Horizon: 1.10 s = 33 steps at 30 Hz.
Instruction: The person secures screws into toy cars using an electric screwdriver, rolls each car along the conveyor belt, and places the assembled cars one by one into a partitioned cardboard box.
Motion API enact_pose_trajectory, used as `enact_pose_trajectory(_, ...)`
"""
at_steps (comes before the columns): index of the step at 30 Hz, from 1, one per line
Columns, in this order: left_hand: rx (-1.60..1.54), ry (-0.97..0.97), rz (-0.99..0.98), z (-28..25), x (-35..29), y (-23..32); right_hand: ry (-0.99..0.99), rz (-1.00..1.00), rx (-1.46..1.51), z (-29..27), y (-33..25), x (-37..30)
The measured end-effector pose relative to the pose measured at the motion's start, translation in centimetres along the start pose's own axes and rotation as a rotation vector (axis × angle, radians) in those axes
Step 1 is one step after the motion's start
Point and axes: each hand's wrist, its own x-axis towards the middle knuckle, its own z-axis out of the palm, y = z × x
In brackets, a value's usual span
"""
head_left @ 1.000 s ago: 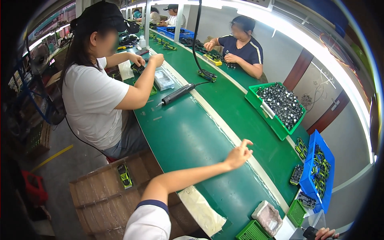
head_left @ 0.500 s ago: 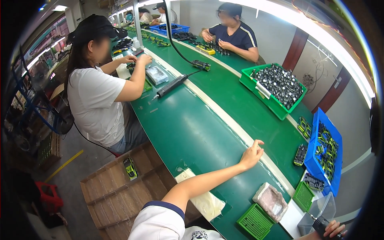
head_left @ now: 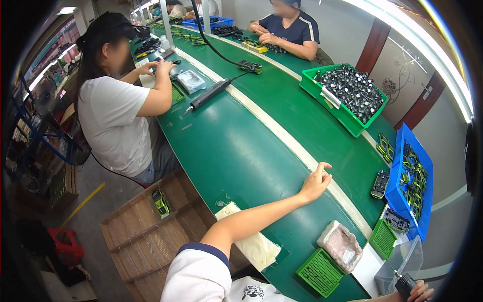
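My left arm reaches out across the green bench. My left hand hovers by the pale strip that borders the green conveyor, index finger extended and nothing visible in its grasp. At the lower right edge, my right hand grips a black electric screwdriver with its metal bit pointing up and left. Nearby are a clear plastic bin, a small green perforated basket with small dark parts, and a stone-like pinkish dish. A second green basket lies beside a black toy-car chassis.
A green crate of black parts and a blue crate of green-black parts stand at the right. A divided cardboard box holds one toy car. Another screwdriver lies near a seated co-worker. Another person works across the conveyor.
The whole view has shifted slightly, with the bench appearing a bit higher. My left hand stays over the strip, and my right still holds the screwdriver. The left co-worker's hands have moved slightly.
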Motion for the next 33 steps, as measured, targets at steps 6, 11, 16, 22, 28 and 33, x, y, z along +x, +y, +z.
enact_pose_trajectory(6,-0.040,-0.004,0.017,-0.9,-0.4,0.0,0.022,0.020,-0.072,0.2,0.8,-0.3)
enact_pose_trajectory(11,-0.037,-0.025,0.004,-0.8,-0.5,0.1,0.068,-0.004,-0.079,0.7,1.4,-0.5)
enact_pose_trajectory(16,-0.036,-0.032,0.011,-0.8,-0.5,0.4,0.130,-0.027,-0.118,1.1,1.6,-0.5)
enact_pose_trajectory(22,-0.035,-0.037,0.025,-0.7,-0.4,0.2,0.136,-0.043,-0.130,0.9,1.4,-0.3)
enact_pose_trajectory(28,-0.038,-0.043,0.033,-0.8,-0.4,0.2,0.105,-0.050,-0.140,0.6,1.2,-0.2)
enact_pose_trajectory(33,-0.036,-0.057,0.016,-0.8,-0.6,0.5,0.091,-0.047,-0.137,0.0,0.8,-0.3)
